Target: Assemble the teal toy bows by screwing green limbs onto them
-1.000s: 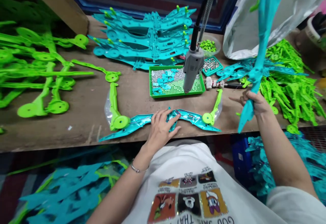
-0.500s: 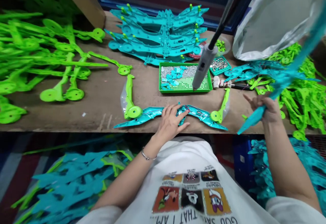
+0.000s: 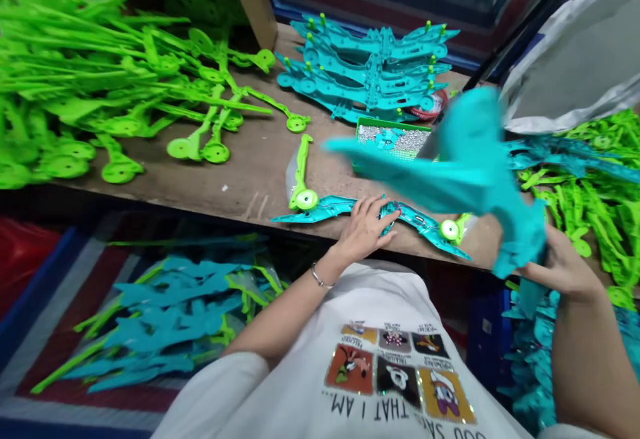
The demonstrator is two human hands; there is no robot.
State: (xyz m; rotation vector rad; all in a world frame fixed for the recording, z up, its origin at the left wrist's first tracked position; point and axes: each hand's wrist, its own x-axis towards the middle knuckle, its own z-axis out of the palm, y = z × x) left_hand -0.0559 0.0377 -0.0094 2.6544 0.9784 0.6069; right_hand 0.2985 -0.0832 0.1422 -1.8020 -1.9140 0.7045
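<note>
Bow (image 3: 335, 207), cyan, lying along the near edge of the bench (image 3: 240, 189), with a lime arm (image 3: 301, 172) on its left wing and a second lime arm (image 3: 453, 228) on its right wing. The left hand (image 3: 367, 226) lies palm down on the middle of the bow, its fingers extended and slightly spread, gripping nothing visibly. The right hand (image 3: 570, 262), to the right of the bow, is curled around one end of a cyan shell (image 3: 465, 182); the shell is blurred, raised, and hides most of the fingers. Behind the bow: a green tray (image 3: 380, 121), partly covered by the shell, and, farther back, a cyan stack (image 3: 373, 76). Lime heaps flank the bow, the left heap (image 3: 125, 86) and the right heap (image 3: 593, 226) both well apart from it.
</note>
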